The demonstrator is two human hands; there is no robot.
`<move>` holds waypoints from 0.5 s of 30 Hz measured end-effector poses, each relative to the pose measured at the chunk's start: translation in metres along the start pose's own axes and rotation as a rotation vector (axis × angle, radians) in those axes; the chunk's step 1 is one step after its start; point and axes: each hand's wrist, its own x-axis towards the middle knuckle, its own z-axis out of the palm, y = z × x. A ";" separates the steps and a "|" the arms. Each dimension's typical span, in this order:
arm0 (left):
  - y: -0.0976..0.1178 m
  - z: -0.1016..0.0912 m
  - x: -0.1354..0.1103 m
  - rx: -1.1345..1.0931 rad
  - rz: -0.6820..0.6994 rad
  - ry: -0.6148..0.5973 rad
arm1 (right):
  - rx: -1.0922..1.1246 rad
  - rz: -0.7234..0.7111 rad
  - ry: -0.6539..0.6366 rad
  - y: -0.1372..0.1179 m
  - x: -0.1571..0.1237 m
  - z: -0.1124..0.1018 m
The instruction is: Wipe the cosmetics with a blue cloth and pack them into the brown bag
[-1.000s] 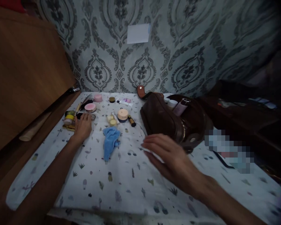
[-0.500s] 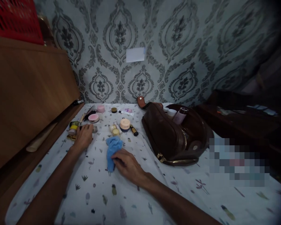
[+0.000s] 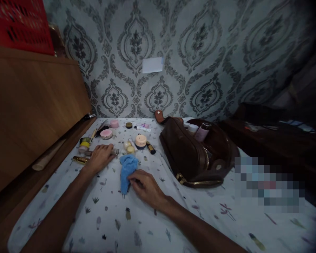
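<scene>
A crumpled blue cloth (image 3: 127, 169) lies on the patterned white sheet (image 3: 137, 225). My right hand (image 3: 144, 186) rests on the sheet with its fingers pinched on the cloth's lower edge. My left hand (image 3: 100, 158) lies further left, its fingers curled over a slim silver tube (image 3: 114, 151). Behind the hands stand small cosmetics: a peach-lidded jar (image 3: 140, 141), a pink compact (image 3: 106, 134), two pale yellow pots (image 3: 129, 147), a small dark bottle (image 3: 150, 148) and a gold tube (image 3: 79, 160).
An open brown leather bag (image 3: 195, 154) with bottles standing in it sits to the right. A wooden panel (image 3: 34, 112) runs along the left, a red crate (image 3: 18, 24) on top. Patterned wallpaper rises behind. Dark furniture (image 3: 274, 137) stands at the right.
My right hand has swung left from near the bag to the blue cloth and pinched its edge. My left hand has shifted right from the jars at the left and onto the silver tube.
</scene>
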 end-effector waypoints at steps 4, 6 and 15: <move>-0.007 0.000 -0.003 -0.060 0.050 -0.057 | 0.016 0.021 -0.003 -0.001 0.000 -0.001; -0.013 0.002 -0.004 -0.090 0.039 -0.085 | 0.029 0.043 -0.002 -0.001 0.000 -0.002; -0.022 -0.005 -0.002 -0.256 0.100 -0.035 | 0.135 0.181 0.061 0.002 0.003 -0.002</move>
